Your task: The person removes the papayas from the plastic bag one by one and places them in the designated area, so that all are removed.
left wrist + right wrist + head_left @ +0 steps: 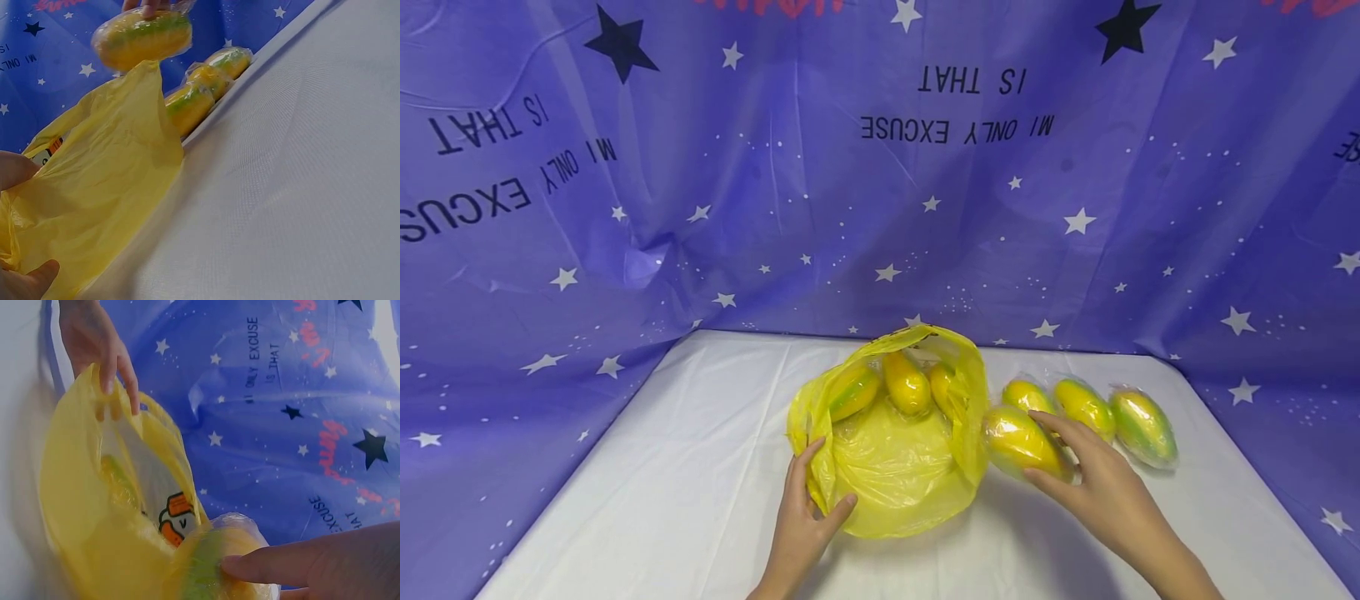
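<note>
A yellow plastic bag point(895, 479) stands on the table with its mouth spread wide. Three mangoes point(907, 385) lie inside it, toward the back. My left hand point(805, 517) holds the bag's rim at the left, thumb on the inner side and fingers on the outer. In my right hand point(1108, 496) is a yellow-green mango point(1018, 442) in clear wrap, gripped between thumb and fingers beside the bag's right rim. The left wrist view shows this held mango point(144, 39) raised above the bag's edge. A printed cartoon point(178, 519) shows on the bag in the right wrist view.
Three more wrapped mangoes rest in a row to the right of the bag, the outermost mango point(1144, 427) nearest the table's right edge. White cloth covers the table point(700, 467). Behind it hangs a purple-blue curtain point(820, 208) with stars and lettering.
</note>
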### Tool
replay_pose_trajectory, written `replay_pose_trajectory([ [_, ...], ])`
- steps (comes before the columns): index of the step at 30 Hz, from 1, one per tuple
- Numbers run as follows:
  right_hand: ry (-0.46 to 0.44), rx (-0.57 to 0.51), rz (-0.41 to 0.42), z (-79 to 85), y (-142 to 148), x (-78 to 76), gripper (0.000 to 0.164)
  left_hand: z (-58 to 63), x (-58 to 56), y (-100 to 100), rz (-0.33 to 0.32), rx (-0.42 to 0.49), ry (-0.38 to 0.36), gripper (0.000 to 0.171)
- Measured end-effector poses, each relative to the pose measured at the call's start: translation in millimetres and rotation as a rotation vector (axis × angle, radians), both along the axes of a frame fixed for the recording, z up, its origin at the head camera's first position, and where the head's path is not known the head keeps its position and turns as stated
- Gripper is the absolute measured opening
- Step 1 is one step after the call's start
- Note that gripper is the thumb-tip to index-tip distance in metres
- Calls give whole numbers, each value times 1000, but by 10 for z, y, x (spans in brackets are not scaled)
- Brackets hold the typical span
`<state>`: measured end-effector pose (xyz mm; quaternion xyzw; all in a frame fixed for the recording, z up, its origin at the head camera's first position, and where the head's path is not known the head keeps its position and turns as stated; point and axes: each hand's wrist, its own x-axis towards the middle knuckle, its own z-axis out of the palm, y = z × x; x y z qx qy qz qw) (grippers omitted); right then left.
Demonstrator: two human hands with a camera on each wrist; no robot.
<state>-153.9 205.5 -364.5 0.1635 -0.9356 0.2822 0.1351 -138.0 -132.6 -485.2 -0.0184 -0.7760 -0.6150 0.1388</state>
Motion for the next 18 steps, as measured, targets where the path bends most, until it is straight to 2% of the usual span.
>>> replay_pose_trajectory([
  [18, 16, 20, -28, -172, 174, -22, 63, -14, -4, -2, 7, -20, 10, 81],
])
